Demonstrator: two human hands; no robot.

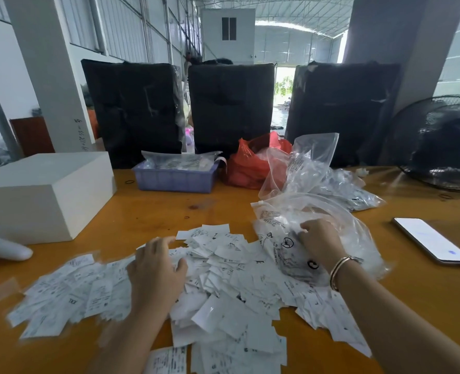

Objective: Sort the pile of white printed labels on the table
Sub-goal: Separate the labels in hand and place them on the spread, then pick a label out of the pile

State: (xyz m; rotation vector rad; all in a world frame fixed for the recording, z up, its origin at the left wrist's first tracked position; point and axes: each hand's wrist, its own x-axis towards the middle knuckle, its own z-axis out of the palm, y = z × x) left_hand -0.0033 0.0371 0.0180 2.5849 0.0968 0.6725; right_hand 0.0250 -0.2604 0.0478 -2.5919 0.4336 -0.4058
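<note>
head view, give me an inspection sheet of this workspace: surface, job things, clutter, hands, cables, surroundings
surface: orange-brown wooden table, bare in patches.
job's things: pile of white printed labels spread loose across the near table, unsorted.
clutter: clear printed plastic bag partly over the pile's right edge; more clear bags behind it; red plastic bag; purple tray holding packets; white box; phone lying screen-up, lit; floor fan.
grippers: left hand rests on the labels, fingers loosely curved; right hand curls its fingers into the clear printed plastic bag.
cables: nothing seen.
surroundings: three black wrapped bundles upright behind the table; warehouse hall, pillars.
</note>
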